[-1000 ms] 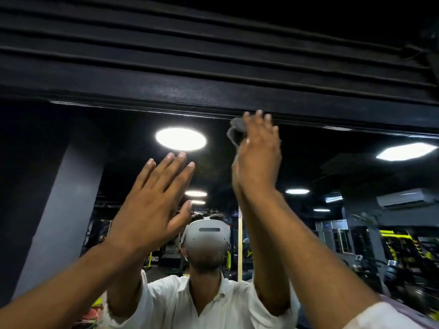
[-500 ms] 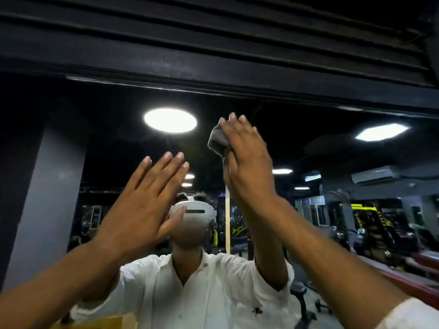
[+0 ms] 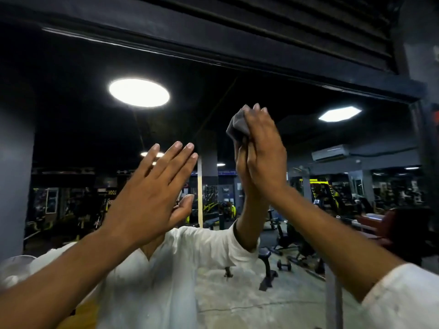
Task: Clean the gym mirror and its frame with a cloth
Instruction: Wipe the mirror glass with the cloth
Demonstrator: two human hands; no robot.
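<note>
The gym mirror (image 3: 78,115) fills the view and reflects the dark gym and a person in a white shirt. Its black top frame (image 3: 213,36) slants across the upper part, and the right frame post (image 3: 425,162) runs down the right side. My right hand (image 3: 263,148) presses a bunched grey cloth (image 3: 236,129) flat against the glass, some way below the top frame. My left hand (image 3: 152,195) is raised with fingers spread, palm toward the glass, holding nothing.
Black horizontal slats (image 3: 308,17) sit above the frame. The reflection shows ceiling lights (image 3: 139,92), weight benches (image 3: 267,264), dumbbells and machines on a pale floor. A grey pillar (image 3: 14,162) stands at the left edge.
My right hand slid the cloth down from the top frame edge onto the glass. The view has tilted down and rightward, showing the right frame post. My left hand stayed raised and spread.
</note>
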